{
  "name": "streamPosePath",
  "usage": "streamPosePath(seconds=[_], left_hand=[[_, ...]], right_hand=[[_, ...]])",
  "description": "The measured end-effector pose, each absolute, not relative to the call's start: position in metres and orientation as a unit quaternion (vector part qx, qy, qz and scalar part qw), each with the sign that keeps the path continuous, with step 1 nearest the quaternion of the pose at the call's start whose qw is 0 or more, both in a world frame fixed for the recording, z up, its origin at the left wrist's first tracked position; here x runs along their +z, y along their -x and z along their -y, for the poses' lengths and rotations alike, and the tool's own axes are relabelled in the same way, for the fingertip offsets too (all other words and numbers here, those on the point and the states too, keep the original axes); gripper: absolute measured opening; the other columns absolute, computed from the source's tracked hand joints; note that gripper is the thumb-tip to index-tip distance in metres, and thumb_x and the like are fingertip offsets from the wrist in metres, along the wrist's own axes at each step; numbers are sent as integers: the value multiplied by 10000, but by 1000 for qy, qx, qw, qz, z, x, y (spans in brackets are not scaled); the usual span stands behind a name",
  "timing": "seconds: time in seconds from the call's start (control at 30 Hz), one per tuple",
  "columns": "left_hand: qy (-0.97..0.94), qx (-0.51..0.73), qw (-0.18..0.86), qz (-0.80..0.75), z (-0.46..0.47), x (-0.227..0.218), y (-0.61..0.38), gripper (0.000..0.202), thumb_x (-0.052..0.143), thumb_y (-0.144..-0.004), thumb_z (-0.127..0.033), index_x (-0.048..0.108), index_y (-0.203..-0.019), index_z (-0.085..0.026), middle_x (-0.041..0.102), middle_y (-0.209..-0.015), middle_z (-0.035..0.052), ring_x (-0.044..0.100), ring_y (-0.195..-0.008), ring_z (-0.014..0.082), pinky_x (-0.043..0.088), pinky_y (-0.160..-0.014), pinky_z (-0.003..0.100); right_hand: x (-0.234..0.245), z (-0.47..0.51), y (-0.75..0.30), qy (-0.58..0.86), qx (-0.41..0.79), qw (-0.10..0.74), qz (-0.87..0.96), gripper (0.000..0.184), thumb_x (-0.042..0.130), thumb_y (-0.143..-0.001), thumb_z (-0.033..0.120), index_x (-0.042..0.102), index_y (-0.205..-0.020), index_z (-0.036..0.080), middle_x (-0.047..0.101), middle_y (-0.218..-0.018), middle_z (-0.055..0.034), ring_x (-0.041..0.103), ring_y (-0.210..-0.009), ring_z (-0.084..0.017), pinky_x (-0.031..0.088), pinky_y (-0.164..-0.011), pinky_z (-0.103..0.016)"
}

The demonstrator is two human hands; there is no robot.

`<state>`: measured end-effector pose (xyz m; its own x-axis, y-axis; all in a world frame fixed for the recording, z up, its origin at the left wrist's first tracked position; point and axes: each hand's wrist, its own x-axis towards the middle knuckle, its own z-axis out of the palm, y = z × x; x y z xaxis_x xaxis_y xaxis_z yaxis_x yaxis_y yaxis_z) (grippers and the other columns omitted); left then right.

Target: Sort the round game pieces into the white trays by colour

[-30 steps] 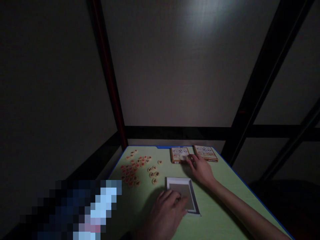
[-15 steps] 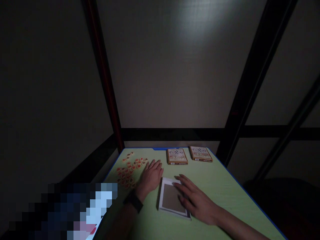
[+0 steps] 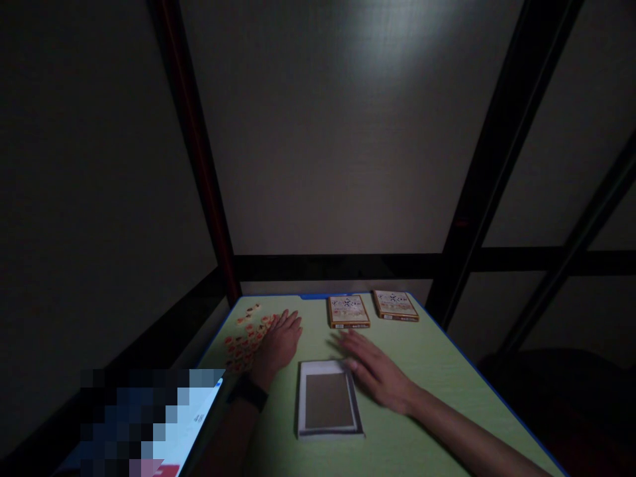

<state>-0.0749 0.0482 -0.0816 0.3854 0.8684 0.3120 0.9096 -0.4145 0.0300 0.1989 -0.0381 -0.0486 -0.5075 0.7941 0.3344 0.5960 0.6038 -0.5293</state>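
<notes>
Round Chinese chess pieces (image 3: 243, 348) with red and dark markings lie loosely grouped on the left of the green table (image 3: 417, 424). My left hand (image 3: 281, 341), a dark band on its wrist, rests over the right side of the group, fingers stretched out and some pieces hidden beneath it. A shallow white box (image 3: 328, 401) with a grey-brown bottom lies in front of me with nothing in it. My right hand (image 3: 377, 371) hovers by the box's upper right corner, fingers apart and slightly blurred, holding nothing.
Two printed flat boxes, one at the back middle (image 3: 349, 311) and one at the back right (image 3: 396, 305), lie near the table's far edge. A lit screen (image 3: 199, 424), partly pixelated, is at the lower left. A wall panel (image 3: 338, 165) stands behind the table.
My left hand has moved left onto the pieces. My right hand has lifted off the white box and moved slightly up and left. The box has shifted left and turned straighter.
</notes>
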Motion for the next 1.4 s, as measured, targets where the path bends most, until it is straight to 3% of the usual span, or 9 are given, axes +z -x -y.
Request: streamPosePath(seconds=[0.1, 0.23, 0.4, 0.57, 0.77, 0.87, 1.03, 1.17, 1.4], left_hand=[[826, -132, 85, 542, -50, -82, 78, 428, 328, -1001, -223, 588, -1334, -158, 496, -1477, 107, 404, -1406, 285, 301, -1180, 479], [798, -132, 116, 576, -47, -76, 75, 425, 345, -1000, -259, 611, -1330, -236, 415, -1533, 102, 378, -1412, 349, 287, -1152, 582], [759, -98, 104, 635, -42, -63, 73, 417, 407, -984, -335, 578, -1364, -326, 451, -1513, 96, 395, -1383, 414, 262, -1104, 678], [755, -83, 73, 646, -44, -59, 73, 438, 368, -996, -352, 525, -1404, -339, 448, -1519, 81, 386, -1394, 387, 287, -1091, 671], [747, -93, 63, 656, -45, -51, 72, 439, 344, -997, -427, 519, -1398, -391, 346, -1580, 61, 250, -1459, 401, 175, -1117, 702], [716, -105, 63, 688, -56, -38, 83, 495, 323, -985, -501, 498, -1423, -353, 341, -1581, 92, 248, -1456, 407, 146, -1126, 695], [639, -69, -52, 765, -88, -26, 108, 683, 230, -949, -617, 364, -1512, -254, 260, -1607, 135, 211, -1475, 390, 178, -1136, 665], [664, -39, -74, 743, -95, -35, 107, 686, 199, -954, -572, 436, -1468, -184, 314, -1583, 152, 263, -1465, 358, 232, -1142, 621], [718, -62, -50, 692, -70, -45, 93, 563, 233, -977, -517, 470, -1429, -282, 408, -1549, 63, 283, -1463, 304, 193, -1167, 602]], right_hand=[[-50, 1, -244, 569, 56, 313, 758, 516, 297, -1023, 406, 512, -1431, 174, 466, -1506, -100, 284, -1464, -273, 214, -1202, -528], [-63, -31, -306, 656, -56, 172, 733, 549, 331, -997, 468, 442, -1481, 235, 336, -1578, -62, 151, -1490, -346, 185, -1164, -649], [-79, -27, -338, 595, -39, 132, 792, 611, 256, -1007, 504, 426, -1490, 171, 373, -1554, -102, 269, -1464, -294, 249, -1189, -550], [-84, 23, -352, 578, -34, 175, 796, 575, 339, -992, 530, 486, -1455, 222, 405, -1534, -71, 319, -1440, -301, 313, -1174, -547], [-90, 78, -356, 551, -61, 179, 813, 495, 401, -987, 487, 509, -1432, 298, 418, -1521, -22, 366, -1409, -326, 415, -1104, -577], [-88, 83, -349, 539, -77, 187, 817, 491, 424, -977, 490, 534, -1413, 293, 424, -1516, -24, 377, -1400, -343, 422, -1094, -591], [-87, 80, -345, 544, -77, 192, 813, 499, 420, -978, 488, 534, -1415, 274, 439, -1506, -34, 394, -1391, -342, 445, -1079, -583], [-90, 80, -348, 546, -75, 202, 809, 504, 416, -980, 485, 531, -1418, 264, 435, -1508, -41, 411, -1382, -337, 452, -1080, -565], [-93, 77, -350, 547, -76, 191, 812, 525, 391, -985, 500, 544, -1409, 232, 455, -1496, -58, 418, -1380, -337, 446, -1079, -572]])
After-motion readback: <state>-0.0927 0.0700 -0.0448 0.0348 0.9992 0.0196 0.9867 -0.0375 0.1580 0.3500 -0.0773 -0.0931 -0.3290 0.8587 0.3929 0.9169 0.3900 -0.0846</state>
